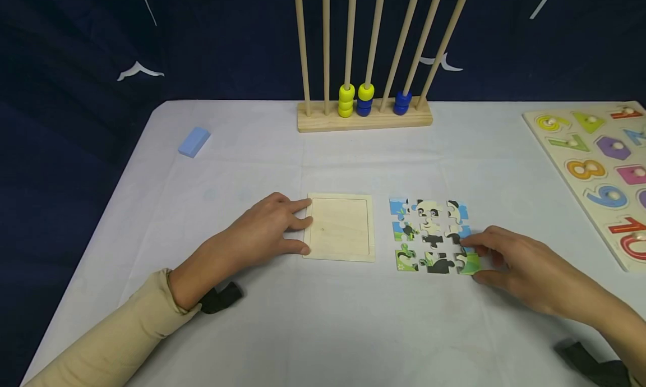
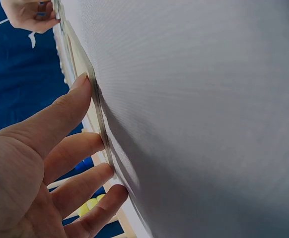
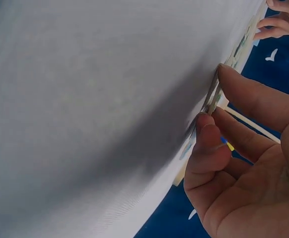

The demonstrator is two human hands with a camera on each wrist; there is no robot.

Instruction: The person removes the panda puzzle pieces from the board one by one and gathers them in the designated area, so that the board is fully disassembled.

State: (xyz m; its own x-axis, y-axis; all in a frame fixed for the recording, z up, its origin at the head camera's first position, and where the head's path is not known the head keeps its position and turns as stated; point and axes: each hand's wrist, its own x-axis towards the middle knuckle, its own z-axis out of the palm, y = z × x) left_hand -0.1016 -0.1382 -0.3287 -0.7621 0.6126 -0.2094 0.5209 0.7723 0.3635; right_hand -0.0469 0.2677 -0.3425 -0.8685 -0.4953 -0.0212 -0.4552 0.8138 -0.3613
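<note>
A square, shallow wooden puzzle tray (image 1: 340,230) lies flat on the table. My left hand (image 1: 277,227) rests at its left edge, thumb and fingers fairly straight, their tips touching the rim. To the tray's right, panda jigsaw pieces (image 1: 428,210) lie in rows, slightly apart. With thumb and a curled finger, my right hand (image 1: 520,266) pinches the green corner puzzle piece (image 1: 471,263) at the lower right of that group. The right wrist view shows the thumb (image 3: 249,91) at one end of a thin piece and a finger at the other.
Behind stands a wooden peg abacus (image 1: 363,120) with yellow and blue beads. A light blue block (image 1: 194,142) lies at the back left. On the right is a number and shape board (image 1: 570,157). A white cloth covers the table (image 1: 252,336); dark curtain hangs behind it.
</note>
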